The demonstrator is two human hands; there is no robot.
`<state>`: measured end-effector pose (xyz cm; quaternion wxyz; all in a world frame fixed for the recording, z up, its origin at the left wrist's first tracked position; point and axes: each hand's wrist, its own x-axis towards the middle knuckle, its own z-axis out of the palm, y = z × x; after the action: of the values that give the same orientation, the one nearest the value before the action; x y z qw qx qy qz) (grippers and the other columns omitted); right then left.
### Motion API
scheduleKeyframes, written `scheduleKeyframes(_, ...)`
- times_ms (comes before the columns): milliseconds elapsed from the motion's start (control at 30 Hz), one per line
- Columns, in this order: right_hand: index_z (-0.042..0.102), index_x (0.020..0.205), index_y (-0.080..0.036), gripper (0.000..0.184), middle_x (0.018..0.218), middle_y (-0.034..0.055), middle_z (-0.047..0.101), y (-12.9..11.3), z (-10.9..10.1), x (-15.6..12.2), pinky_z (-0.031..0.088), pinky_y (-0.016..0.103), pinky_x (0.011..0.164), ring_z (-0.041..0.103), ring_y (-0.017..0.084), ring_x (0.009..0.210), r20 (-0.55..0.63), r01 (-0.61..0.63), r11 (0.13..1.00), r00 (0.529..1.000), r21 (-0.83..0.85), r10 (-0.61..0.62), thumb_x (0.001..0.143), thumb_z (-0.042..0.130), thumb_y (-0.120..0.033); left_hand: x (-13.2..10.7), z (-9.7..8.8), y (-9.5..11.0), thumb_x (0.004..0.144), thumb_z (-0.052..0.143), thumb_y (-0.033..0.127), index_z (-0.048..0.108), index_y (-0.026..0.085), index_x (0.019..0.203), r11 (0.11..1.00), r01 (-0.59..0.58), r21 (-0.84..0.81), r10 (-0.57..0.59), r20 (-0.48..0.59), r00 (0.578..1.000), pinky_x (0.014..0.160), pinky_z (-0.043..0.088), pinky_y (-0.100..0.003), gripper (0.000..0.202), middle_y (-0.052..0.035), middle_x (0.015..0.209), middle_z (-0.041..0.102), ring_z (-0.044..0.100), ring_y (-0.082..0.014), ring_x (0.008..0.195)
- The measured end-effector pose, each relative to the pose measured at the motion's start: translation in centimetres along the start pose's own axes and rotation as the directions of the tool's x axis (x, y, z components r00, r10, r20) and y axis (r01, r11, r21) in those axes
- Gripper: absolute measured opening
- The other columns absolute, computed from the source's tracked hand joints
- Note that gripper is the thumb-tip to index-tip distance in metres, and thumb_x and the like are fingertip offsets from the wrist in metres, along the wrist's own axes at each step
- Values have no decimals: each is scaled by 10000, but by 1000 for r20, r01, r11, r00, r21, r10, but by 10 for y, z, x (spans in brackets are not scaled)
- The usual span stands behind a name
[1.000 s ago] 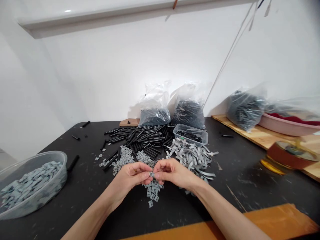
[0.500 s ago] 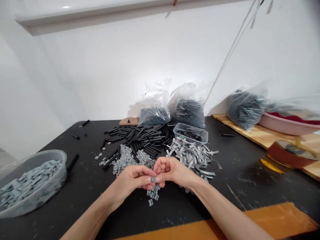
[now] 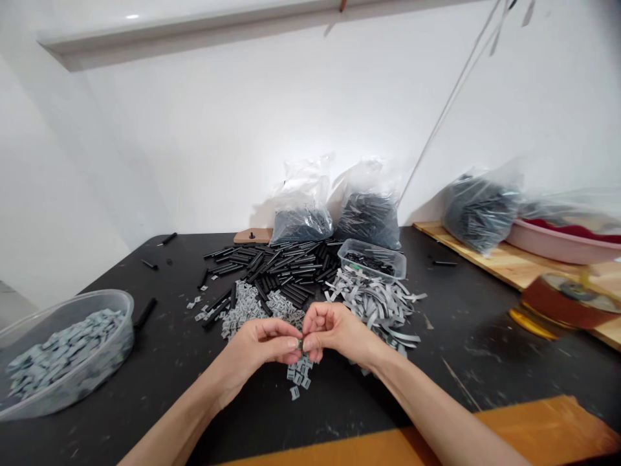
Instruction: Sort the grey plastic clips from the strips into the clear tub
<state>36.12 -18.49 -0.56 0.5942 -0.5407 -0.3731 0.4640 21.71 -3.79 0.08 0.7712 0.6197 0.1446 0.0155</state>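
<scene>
My left hand (image 3: 259,346) and my right hand (image 3: 332,330) meet fingertip to fingertip above the black table (image 3: 194,388). Both are closed in a pinch on one small grey piece (image 3: 299,344), which the fingers mostly hide. Right below them lies a small heap of grey clips (image 3: 297,377). Behind the hands are more grey clips (image 3: 247,307), a pile of black tubes (image 3: 276,265) and a pile of grey strips (image 3: 376,301).
A clear bowl (image 3: 63,353) of grey pieces stands at the left. A small clear tub (image 3: 372,259) and two plastic bags (image 3: 334,210) of dark parts sit at the back. A wooden board (image 3: 524,268) at the right carries another bag, a pink basin and a tape roll (image 3: 563,301).
Both hands have drawn slightly lower and tighter around the small grey piece, which is now more hidden by the fingertips. Nothing else on the table has moved.
</scene>
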Motion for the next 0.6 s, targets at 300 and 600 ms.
scheduleKeyframes(300,723,988,-138,304,835,59,710,-10,-8,-9,531,281,767,669,145,761,112,67,998,992,-8,-65,739,762,-306,3,-7,-1,718,787,223,729,139,855,982,45,-183,-45,5,999,758,528,-232,171,-43,789,706,641,-112,723)
scheduleKeyframes(600,722,873,-107,246,765,47,665,-12,-6,-10,533,257,686,642,119,674,210,1,1000,978,-19,3,760,744,-324,2,-3,-5,741,769,201,715,125,870,981,67,-181,-52,85,995,762,513,-219,159,-45,808,686,631,-105,743)
